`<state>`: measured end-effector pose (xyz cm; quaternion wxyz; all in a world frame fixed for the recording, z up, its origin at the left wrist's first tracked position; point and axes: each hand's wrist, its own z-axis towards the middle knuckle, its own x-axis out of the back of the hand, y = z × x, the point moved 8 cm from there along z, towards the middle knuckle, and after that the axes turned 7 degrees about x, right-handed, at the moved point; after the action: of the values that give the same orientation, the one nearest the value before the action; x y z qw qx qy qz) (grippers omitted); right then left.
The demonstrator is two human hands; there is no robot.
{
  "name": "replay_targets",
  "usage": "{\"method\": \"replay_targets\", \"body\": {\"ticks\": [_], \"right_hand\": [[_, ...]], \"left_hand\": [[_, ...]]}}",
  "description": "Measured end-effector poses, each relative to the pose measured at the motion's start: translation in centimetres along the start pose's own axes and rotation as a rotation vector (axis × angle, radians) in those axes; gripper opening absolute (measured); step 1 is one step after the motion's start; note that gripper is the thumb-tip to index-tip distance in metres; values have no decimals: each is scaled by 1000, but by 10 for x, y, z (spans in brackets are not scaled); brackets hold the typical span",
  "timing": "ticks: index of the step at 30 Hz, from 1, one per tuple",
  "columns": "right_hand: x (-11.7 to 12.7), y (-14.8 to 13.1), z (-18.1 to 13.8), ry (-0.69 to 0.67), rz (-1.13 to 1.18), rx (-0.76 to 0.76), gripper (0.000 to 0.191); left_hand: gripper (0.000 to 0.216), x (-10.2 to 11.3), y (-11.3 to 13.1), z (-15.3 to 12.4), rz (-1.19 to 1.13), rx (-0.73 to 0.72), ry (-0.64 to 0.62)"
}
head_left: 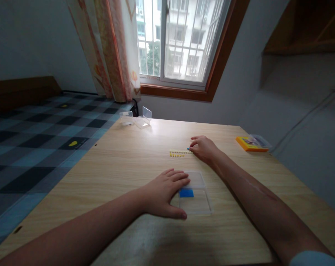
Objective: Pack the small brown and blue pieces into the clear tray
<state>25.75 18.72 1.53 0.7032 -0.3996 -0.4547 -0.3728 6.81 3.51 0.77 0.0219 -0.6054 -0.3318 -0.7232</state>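
My left hand [167, 194] lies with its fingers spread over the left edge of an opened clear plastic case [196, 205]. A flat blue rectangle [186, 193] is in the case, close to my fingers. Farther up the table, my right hand [202, 148] pinches a small blue piece [188, 149] between thumb and finger. Just below that pinch are rows of small yellow pieces [177, 155], with dark marks too tiny to read. The right end of the upper row is hidden behind my right hand.
More clear plastic cases [142, 121] stand open at the table's far left corner. An orange box with a clear lid [252, 144] is by the right edge. A checked bed [45, 147] adjoins the wooden table [114, 159] on the left.
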Motion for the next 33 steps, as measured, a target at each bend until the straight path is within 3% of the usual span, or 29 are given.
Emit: {"method": "replay_targets", "body": {"ticks": [4,8,13,16,20,26,33], "right_hand": [[13,-1,-1,34,20,-1,11],[47,-8,-5,88,47,26,9],[86,-48,-44,68,152,177,6],[82,-79,-85,-81,214,241,8],[59,-102,-125,-227,211,193,5],[33,-115,-137,-311,143,112,7],[31,-131,-143,-310,9,213,13]], "left_hand": [[97,0,-1,0,5,4,-3],[97,-1,-1,0,8,5,-9],[96,0,0,0,3,-2,-2],[98,-1,0,0,11,0,-9],[98,-1,0,1,18,6,-20],[96,-1,0,1,14,6,-15],[95,1,1,1,1,-9,-9]]}}
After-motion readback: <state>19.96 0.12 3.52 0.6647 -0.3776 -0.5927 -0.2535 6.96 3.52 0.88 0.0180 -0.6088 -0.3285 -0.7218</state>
